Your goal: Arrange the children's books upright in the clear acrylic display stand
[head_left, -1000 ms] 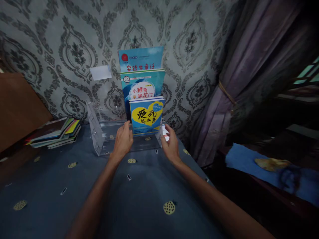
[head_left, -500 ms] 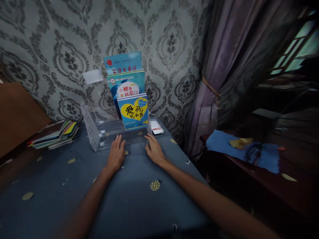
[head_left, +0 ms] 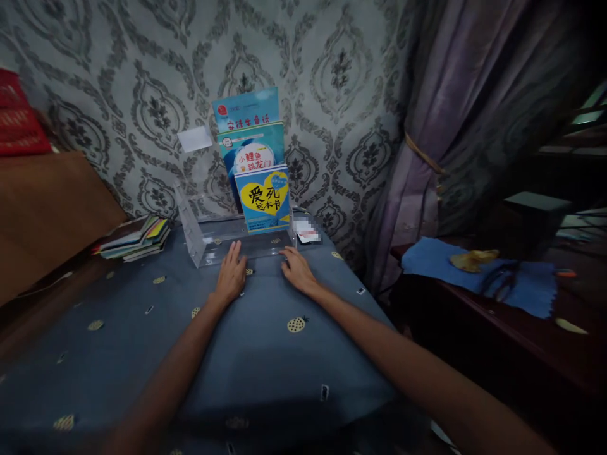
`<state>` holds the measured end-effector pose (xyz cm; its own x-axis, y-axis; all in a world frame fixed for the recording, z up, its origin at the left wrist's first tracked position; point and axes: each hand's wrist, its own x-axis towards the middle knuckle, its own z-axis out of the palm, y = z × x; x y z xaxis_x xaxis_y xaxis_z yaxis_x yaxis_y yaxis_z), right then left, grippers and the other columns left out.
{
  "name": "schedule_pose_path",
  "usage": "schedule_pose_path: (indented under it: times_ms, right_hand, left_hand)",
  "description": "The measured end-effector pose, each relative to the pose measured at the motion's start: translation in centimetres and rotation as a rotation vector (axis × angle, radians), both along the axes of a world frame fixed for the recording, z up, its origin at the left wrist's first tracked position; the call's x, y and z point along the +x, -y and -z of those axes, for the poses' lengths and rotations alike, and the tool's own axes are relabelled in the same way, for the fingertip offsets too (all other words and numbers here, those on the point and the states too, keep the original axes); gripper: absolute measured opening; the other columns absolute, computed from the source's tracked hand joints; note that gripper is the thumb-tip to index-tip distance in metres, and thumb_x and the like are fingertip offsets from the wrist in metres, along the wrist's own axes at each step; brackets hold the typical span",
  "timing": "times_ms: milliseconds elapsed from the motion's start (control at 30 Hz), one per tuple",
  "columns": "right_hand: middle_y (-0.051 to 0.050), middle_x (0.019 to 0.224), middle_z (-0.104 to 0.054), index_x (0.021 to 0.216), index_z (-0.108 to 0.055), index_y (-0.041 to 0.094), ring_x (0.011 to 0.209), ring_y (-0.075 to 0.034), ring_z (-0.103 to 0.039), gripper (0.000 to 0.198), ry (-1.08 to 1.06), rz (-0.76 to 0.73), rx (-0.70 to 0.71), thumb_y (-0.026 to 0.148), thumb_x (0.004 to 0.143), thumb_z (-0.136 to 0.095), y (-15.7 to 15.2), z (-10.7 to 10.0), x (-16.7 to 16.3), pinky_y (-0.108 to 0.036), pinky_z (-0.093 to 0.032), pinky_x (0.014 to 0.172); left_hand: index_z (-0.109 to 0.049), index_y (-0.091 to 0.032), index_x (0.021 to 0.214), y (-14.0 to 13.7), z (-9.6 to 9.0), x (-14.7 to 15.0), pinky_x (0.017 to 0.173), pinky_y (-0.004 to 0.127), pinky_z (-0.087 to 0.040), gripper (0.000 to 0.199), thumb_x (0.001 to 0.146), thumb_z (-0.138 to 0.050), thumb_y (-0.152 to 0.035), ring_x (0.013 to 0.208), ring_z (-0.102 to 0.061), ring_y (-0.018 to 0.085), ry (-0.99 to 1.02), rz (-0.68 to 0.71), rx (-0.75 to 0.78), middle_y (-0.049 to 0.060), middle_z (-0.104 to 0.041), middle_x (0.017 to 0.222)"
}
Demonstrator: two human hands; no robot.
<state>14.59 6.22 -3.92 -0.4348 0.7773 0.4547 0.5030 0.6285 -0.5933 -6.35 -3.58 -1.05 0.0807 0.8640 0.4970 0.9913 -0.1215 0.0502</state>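
A clear plastic tiered stand (head_left: 190,229) is on the table against the wall. In its right part, books stand upright on steps: a blue and yellow book (head_left: 265,218) in front, a teal book (head_left: 275,142) behind it, and a light blue book (head_left: 256,101) at the back. My left hand (head_left: 232,273) lies with fingers stretched out at the stand's front edge, holding nothing. At the front right end of the stand, my right hand (head_left: 298,270) has its fingers apart and slightly bent, with its fingertips at the edge. Whether they press on the plastic is unclear.
A pile of thin books (head_left: 135,239) lies left of the stand, beside a brown cardboard box (head_left: 61,208). A pale card (head_left: 307,230) is right of the stand. Further right, a blue cloth (head_left: 427,258) with small items covers part of a dark red surface. A tied curtain (head_left: 403,189) hangs behind.
The camera view has turned a little to the left, so everything appears further right and a red item shows above the box. Both hands remain by the stand's front edge.
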Motion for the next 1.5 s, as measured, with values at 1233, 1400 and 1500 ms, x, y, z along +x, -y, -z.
schedule_pose_path:
  times_ms: [1233,1400,1500]
  right_hand:
    - [-0.015,0.138,-0.060,0.116,-0.071,0.016,0.129,-0.023,-0.059,0.030,0.169,-0.019,-0.002,0.009,0.092,-0.054,0.7,-0.9,0.3,-0.038,-0.044,0.112]
    - [-0.015,0.137,-0.061,0.116,-0.071,0.017,0.130,-0.023,-0.058,0.031,0.172,-0.024,0.015,0.009,0.091,-0.054,0.3,-0.5,0.2,-0.039,-0.044,0.112]
    - [-0.016,0.137,-0.062,0.115,-0.072,0.015,0.131,-0.024,-0.058,0.030,0.169,-0.035,0.003,0.010,0.091,-0.053,0.2,-0.5,0.2,-0.040,-0.043,0.114]
  left_hand:
    - [-0.062,-0.013,0.108,-0.6,1.3,-0.9,0.116,0.060,-0.042,0.027,0.093,-0.044,-0.002,0.158,-0.015,0.034,-0.028,0.053,0.053,0.022,-0.025,0.166]
    - [-0.063,-0.013,0.106,-0.9,1.4,-0.9,0.119,0.059,-0.038,0.027,0.090,-0.046,0.000,0.158,-0.013,0.034,-0.019,0.051,0.046,0.022,-0.025,0.167]
    - [-0.063,-0.013,0.106,-0.8,1.1,-0.7,0.119,0.059,-0.037,0.027,0.089,-0.045,0.000,0.158,-0.012,0.033,-0.023,0.027,0.024,0.022,-0.025,0.167]
